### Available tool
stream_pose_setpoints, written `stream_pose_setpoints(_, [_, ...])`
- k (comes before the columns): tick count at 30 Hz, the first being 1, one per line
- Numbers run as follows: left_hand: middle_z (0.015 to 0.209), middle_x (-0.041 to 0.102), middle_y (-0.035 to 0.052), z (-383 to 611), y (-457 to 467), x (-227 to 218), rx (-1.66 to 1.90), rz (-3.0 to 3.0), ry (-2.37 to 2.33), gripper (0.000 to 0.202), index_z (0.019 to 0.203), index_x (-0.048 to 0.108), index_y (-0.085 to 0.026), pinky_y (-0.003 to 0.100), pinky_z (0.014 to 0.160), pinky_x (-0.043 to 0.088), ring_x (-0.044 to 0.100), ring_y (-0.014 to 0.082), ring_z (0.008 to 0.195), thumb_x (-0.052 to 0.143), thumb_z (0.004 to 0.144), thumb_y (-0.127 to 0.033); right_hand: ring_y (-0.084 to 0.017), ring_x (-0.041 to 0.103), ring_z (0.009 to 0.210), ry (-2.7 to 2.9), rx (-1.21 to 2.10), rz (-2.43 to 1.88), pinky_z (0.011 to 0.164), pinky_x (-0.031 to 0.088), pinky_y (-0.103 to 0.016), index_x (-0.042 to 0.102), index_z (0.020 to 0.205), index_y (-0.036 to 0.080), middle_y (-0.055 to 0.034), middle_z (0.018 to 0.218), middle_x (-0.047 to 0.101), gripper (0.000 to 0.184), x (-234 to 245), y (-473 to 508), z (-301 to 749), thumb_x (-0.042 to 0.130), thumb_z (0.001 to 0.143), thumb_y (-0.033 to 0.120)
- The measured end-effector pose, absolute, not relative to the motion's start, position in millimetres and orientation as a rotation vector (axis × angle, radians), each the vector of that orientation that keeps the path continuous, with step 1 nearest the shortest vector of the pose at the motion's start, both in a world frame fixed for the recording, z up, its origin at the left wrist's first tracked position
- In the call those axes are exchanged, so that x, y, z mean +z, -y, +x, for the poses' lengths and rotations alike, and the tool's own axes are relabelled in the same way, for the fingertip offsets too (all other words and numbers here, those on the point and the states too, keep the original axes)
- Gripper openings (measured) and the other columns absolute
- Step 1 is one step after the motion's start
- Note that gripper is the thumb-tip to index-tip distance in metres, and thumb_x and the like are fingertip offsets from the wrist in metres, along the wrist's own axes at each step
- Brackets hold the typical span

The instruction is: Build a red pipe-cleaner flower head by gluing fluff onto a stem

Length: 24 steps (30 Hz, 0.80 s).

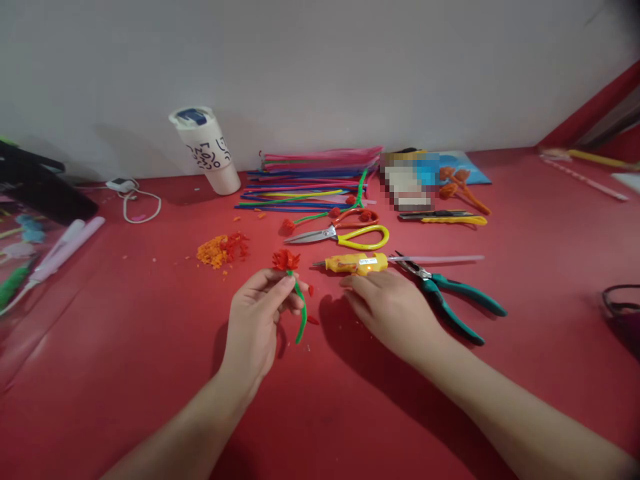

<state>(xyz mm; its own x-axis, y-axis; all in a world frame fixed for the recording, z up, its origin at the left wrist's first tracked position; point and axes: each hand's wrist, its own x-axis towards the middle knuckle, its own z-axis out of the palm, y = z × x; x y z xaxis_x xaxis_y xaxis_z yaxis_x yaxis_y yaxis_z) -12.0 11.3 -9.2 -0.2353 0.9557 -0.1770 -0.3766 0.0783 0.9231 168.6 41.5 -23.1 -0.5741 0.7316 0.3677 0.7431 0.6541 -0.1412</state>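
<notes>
My left hand (257,303) pinches the green stem of a small red flower (286,260) between thumb and fingers. The bloom points up and the stem (302,320) curves down below the fingers. Small red petal pieces (313,321) lie to the right of it. My right hand (387,310) is closed over the lower side of a yellow glue gun (357,263), hiding its handle. The gun's nozzle points left, and a pale glue stick (440,259) extends from its back. Pliers with teal handles (460,288) lie close to the right of this hand.
Scissors (345,237) lie behind the glue gun. Farther back are bundled pipe cleaners (310,183), a white tumbler (207,150) and a cutter (440,217). Orange and red clippings (215,251) are heaped at left. Orange flowers (457,180) lie at back right.
</notes>
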Motion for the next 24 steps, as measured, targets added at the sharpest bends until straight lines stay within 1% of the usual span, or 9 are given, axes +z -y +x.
stream_pose_setpoints(2, [0.065, 0.069, 0.0007, -12.8, -11.5, -9.4, 1.445, 0.698, -1.171, 0.004, 0.071, 0.067, -0.015, 0.017, 0.049, 0.044, 0.056, 0.0062, 0.05, 0.07, 0.071, -0.018, -0.021, 0.057, 0.074, 2.466, -0.013, -1.181, 0.066, 0.039, -0.032, 0.065, 0.098, 0.011, -0.0096, 0.08, 0.067, 0.022, -21.0, -43.8, 175.3, 0.047, 0.084, 0.006])
stream_pose_setpoints(3, [0.065, 0.07, 0.0008, -13.1, -11.5, -9.7, 1.44, 0.698, -1.175, 0.004, 0.072, 0.067, -0.015, 0.017, 0.049, 0.044, 0.056, 0.0062, 0.05, 0.069, 0.072, -0.018, -0.021, 0.058, 0.078, 2.496, 0.008, -1.159, 0.069, 0.039, -0.032, 0.065, 0.098, 0.011, -0.0099, 0.084, 0.067, 0.022, -20.4, -43.6, 176.3, 0.048, 0.083, 0.006])
stream_pose_setpoints(6, [0.065, 0.07, 0.0015, -13.0, -11.2, -10.9, 1.433, 0.69, -1.186, 0.004, 0.072, 0.067, -0.015, 0.018, 0.05, 0.044, 0.056, 0.0068, 0.05, 0.069, 0.072, -0.017, -0.021, 0.056, 0.08, 2.67, 0.044, -1.041, 0.076, 0.038, -0.035, 0.066, 0.08, 0.015, -0.0072, 0.079, 0.064, 0.013, -21.9, -39.7, 172.5, 0.053, 0.084, 0.012])
stream_pose_setpoints(8, [0.065, 0.07, 0.0017, -12.7, -11.3, -11.7, 1.435, 0.688, -1.187, 0.004, 0.073, 0.066, -0.014, 0.018, 0.05, 0.044, 0.056, 0.0069, 0.05, 0.069, 0.072, -0.017, -0.019, 0.053, 0.072, 2.728, 0.01, -0.999, 0.073, 0.037, -0.035, 0.064, 0.07, 0.015, -0.0052, 0.07, 0.061, 0.018, -25.3, -36.8, 168.1, 0.054, 0.085, 0.013])
stream_pose_setpoints(11, [0.065, 0.07, 0.0013, -12.2, -12.1, -11.7, 1.431, 0.687, -1.183, 0.004, 0.073, 0.066, -0.014, 0.017, 0.049, 0.044, 0.056, 0.0064, 0.05, 0.069, 0.072, -0.017, -0.017, 0.051, 0.065, 2.672, 0.053, -0.997, 0.066, 0.037, -0.032, 0.061, 0.066, 0.015, -0.005, 0.067, 0.061, 0.02, -28.3, -34.9, 164.5, 0.053, 0.083, 0.007])
stream_pose_setpoints(15, [0.063, 0.069, 0.0005, -9.7, -11.7, -9.9, 1.41, 0.666, -1.176, 0.005, 0.07, 0.066, -0.014, 0.016, 0.048, 0.044, 0.056, 0.0056, 0.048, 0.07, 0.07, -0.017, -0.013, 0.052, 0.059, 2.522, 0.21, -1.081, 0.057, 0.04, -0.024, 0.056, 0.071, 0.016, -0.0017, 0.066, 0.061, 0.017, -18.6, -33.9, 165.8, 0.049, 0.083, 0.006])
stream_pose_setpoints(19, [0.06, 0.067, -0.0005, -4.7, -6.4, -8.8, 1.347, 0.65, -1.156, 0.008, 0.065, 0.064, -0.015, 0.015, 0.047, 0.045, 0.055, 0.0054, 0.046, 0.071, 0.069, -0.017, -0.01, 0.052, 0.053, 2.177, 0.631, -1.189, 0.051, 0.041, -0.02, 0.056, 0.077, 0.019, 0.0029, 0.065, 0.061, 0.014, -5.3, -32.9, 168.7, 0.051, 0.077, 0.006])
stream_pose_setpoints(21, [0.059, 0.067, -0.0009, -3.1, -4.6, -8.5, 1.3, 0.652, -1.133, 0.01, 0.063, 0.063, -0.015, 0.015, 0.046, 0.045, 0.055, 0.0055, 0.045, 0.07, 0.07, -0.017, -0.011, 0.056, 0.057, 2.123, 0.714, -1.18, 0.053, 0.043, -0.021, 0.06, 0.085, 0.019, 0.0004, 0.073, 0.067, 0.017, -4.9, -34.1, 170.5, 0.051, 0.078, 0.007])
stream_pose_setpoints(24, [0.06, 0.067, -0.0004, -5.1, -6.6, -7.7, 1.286, 0.659, -1.128, 0.011, 0.063, 0.063, -0.015, 0.015, 0.045, 0.044, 0.055, 0.0054, 0.045, 0.07, 0.07, -0.016, -0.015, 0.061, 0.069, 2.21, 0.628, -1.131, 0.063, 0.046, -0.026, 0.063, 0.087, 0.018, -0.0044, 0.084, 0.069, 0.018, -12.4, -36.6, 172.3, 0.05, 0.081, 0.008])
